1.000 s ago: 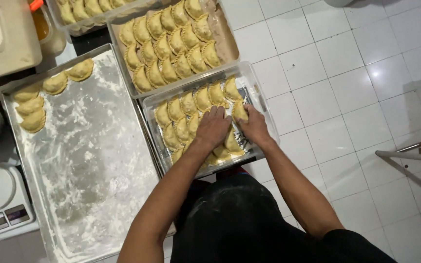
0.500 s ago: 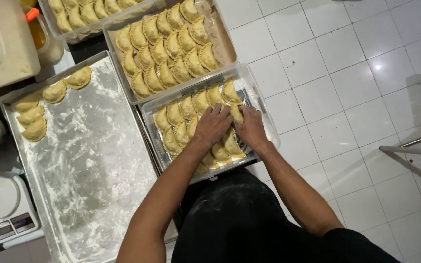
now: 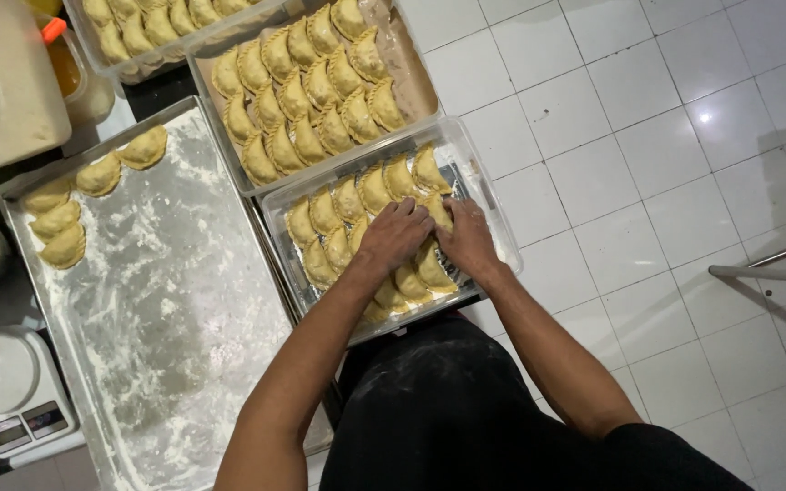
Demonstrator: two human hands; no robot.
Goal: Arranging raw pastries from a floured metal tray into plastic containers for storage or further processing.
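Raw crescent-shaped pastries [image 3: 370, 195] with crimped edges lie in overlapping rows inside a clear plastic tray [image 3: 493, 214], which sits at the near right edge of the bench, over the white tiled floor [image 3: 648, 136]. The left hand [image 3: 395, 235] rests palm down on the middle of these pastries, fingers curled onto them; the right hand [image 3: 468, 238] is just beside it, touching it, fingers pressed onto a pastry at the tray's right side. Whether either hand actually grips a pastry cannot be told. Behind this tray lies a second tray [image 3: 416, 77] packed with the same pastries. To the left a floured metal baking sheet [image 3: 175, 300] carries a few more pastries along its far left corner. A small white kitchen scale [image 3: 6, 395] stands at its near left.
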